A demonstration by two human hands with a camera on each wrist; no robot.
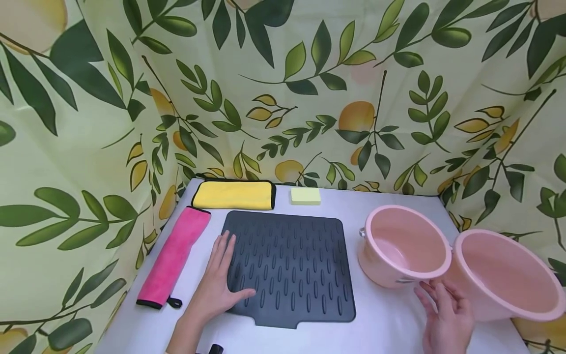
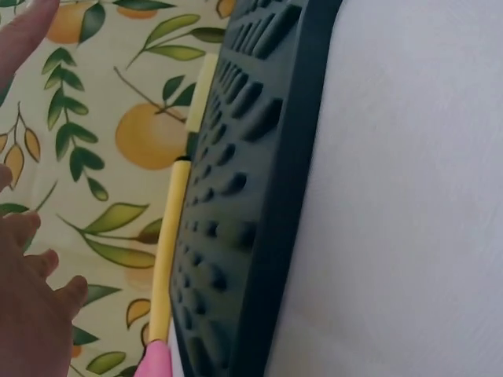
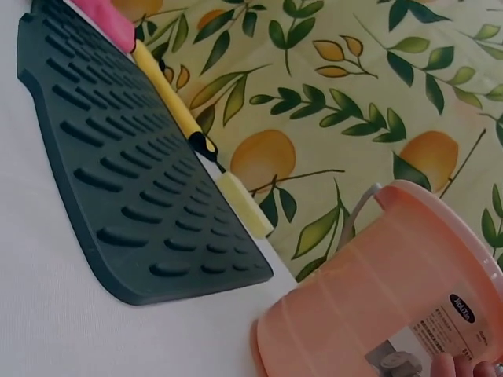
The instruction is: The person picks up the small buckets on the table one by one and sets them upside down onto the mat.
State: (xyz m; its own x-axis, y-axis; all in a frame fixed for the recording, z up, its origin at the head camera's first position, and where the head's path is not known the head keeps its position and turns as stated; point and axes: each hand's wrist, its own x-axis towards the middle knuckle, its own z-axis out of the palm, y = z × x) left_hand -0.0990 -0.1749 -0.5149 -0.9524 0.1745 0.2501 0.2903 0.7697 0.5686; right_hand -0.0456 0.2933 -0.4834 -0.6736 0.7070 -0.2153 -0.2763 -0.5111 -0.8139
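My left hand (image 1: 217, 282) hovers over or rests on the left edge of a dark grey ridged drying mat (image 1: 287, 265), fingers spread and thumb out; contact cannot be told. In the left wrist view its fingers (image 2: 35, 314) hold nothing. At the right, my right hand (image 1: 448, 314) is at the front of a pink bucket (image 1: 376, 270), its fingers loosely bent. In the right wrist view, fingertips (image 3: 456, 366) lie at the label on that bucket's side. A second, wider pink basin (image 1: 482, 305) stands against the bucket's right side, partly hidden by the hand.
A folded yellow cloth (image 1: 234, 195) and a pale yellow sponge (image 1: 305, 196) lie behind the mat. To its left is a rolled pink cloth (image 1: 174, 258) with black trim. A small black object (image 1: 215, 349) shows at the front. Leaf-patterned curtains enclose the white table.
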